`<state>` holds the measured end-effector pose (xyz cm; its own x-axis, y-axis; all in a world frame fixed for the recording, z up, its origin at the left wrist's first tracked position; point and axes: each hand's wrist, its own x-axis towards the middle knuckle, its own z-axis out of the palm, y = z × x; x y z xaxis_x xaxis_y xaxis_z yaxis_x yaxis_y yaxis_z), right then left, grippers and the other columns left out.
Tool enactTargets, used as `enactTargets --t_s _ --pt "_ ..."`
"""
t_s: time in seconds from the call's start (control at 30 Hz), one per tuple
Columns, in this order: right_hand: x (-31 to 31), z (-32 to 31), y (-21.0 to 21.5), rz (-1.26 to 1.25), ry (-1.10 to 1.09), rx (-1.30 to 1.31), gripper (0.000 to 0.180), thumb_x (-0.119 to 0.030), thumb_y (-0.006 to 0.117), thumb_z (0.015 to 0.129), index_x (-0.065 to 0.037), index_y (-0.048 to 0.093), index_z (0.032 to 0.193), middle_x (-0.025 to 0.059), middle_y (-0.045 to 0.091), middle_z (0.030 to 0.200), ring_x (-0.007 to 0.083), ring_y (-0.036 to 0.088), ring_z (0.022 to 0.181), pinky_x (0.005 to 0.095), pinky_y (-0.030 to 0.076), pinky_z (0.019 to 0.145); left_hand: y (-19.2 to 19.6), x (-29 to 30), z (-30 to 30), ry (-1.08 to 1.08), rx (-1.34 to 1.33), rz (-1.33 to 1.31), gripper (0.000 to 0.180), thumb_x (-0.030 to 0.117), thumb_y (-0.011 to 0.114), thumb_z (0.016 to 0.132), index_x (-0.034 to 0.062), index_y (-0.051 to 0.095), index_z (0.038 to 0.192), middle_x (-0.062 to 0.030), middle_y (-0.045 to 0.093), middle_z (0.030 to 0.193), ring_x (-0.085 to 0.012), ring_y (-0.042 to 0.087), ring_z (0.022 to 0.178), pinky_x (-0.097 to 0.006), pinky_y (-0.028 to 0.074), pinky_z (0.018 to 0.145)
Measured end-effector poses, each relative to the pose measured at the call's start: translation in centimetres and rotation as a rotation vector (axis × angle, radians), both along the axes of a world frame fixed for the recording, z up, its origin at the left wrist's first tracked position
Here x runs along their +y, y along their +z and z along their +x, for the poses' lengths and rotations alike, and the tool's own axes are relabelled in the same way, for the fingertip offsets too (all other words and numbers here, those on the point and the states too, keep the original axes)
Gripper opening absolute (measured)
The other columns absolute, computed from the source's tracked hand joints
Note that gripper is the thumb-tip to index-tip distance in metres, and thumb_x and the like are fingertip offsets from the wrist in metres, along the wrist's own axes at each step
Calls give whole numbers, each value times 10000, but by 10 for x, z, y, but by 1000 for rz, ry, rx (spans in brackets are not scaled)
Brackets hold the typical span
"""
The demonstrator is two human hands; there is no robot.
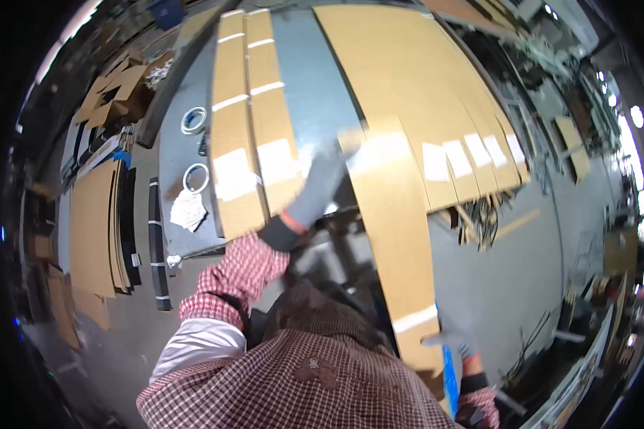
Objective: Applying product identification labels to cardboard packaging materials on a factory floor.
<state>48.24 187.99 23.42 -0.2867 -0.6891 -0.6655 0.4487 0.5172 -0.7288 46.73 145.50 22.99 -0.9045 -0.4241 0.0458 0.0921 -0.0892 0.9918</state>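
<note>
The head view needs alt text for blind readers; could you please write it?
A gray-gloved right hand holds the near part of a long tan cardboard panel; the blurred, gloved left hand is at its far left edge. Two white-banded tan cardboard strips lie leftward on a bluish table.

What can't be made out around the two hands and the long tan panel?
All in the head view:
- Left hand: motion blur obscures its fingers' exact hold on the long tan panel.
- Right hand: some fingers hidden, apparently beneath the panel.
- Blue strip: partly covered by the panel.
- White sheets: any print lost to glare.
</note>
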Motion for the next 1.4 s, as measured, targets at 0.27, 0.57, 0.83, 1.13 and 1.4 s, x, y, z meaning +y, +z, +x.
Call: enactTargets --t_s 0.27,0.57,0.83,1.13,1.4 --pt "-191 -12 -7 -231 -246 435 643 -158 719 726 16 500 1305 86 591 1204 203 552 1109 338 455 948 26 -138 27 243 -12 -496 710 385 581 929 -65 329 1417 -239 481 1378 -345 454 1294 -376 354 1076" --pt "-600 -230 -101 -605 -132 594 466 -282 607 897 56 587 1217 166 649 1147 262 604 1090 338 468 954 -74 -158 170 462 -312 -1349 676 332 700 771 -86 491 1260 -313 479 1293 -467 435 1225 -581 261 1098" --pt "-676 -198 -106 -275 88 430 441 -291 592 904 44 606 1190 174 671 1103 326 650 964 454 496 878 -61 -163 173 432 -381 -1145 677 292 720 693 -73 494 1216 -299 490 1260 -448 473 1148 -572 350 991" --pt "-481 -138 29 -502 -43 1283 297 -212 541 942 -28 612 1164 202 679 968 359 658 883 373 510 773 -52 -152 141 532 -193 -1114 426 268 688 767 -24 600 1064 -241 592 1121 -422 550 1051 -499 434 909" --pt "-48 -127 -139 263 -237 662 188 -217 633 911 -34 594 889 7 596 742 86 515 678 276 441 620 -84 71 42 89 -84 -27 185 139 631 850 5 647 977 -142 647 828 -296 647 803 -338 503 684"
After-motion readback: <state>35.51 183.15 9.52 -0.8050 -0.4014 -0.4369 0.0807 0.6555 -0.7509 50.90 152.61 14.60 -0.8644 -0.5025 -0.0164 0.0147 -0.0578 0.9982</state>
